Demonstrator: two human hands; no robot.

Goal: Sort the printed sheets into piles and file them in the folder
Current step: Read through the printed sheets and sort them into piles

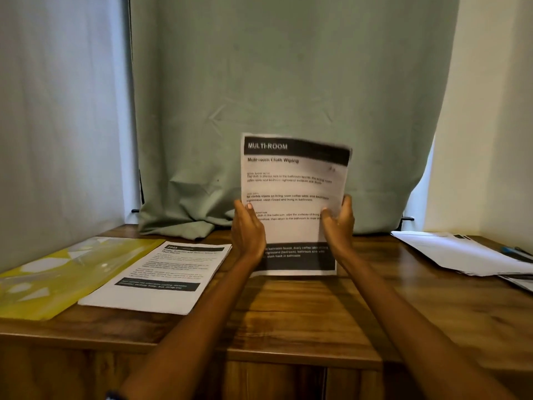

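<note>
A printed sheet or thin stack headed "MULTI-ROOM" (291, 180) stands upright on its bottom edge on the wooden table (288, 313). My left hand (247, 229) grips its left edge with the thumb on the front. My right hand (339, 223) grips its right edge the same way. A pile of printed sheets (161, 275) lies flat to the left. Further left lies the yellow translucent folder (57, 278), flat on the table. Another loose heap of white sheets (461, 252) lies at the far right.
A green curtain (288, 96) hangs behind the table and bunches on its back edge. A blue pen (516, 251) lies by the right heap. The table's front edge (259, 353) runs below my forearms, with cabinet fronts underneath.
</note>
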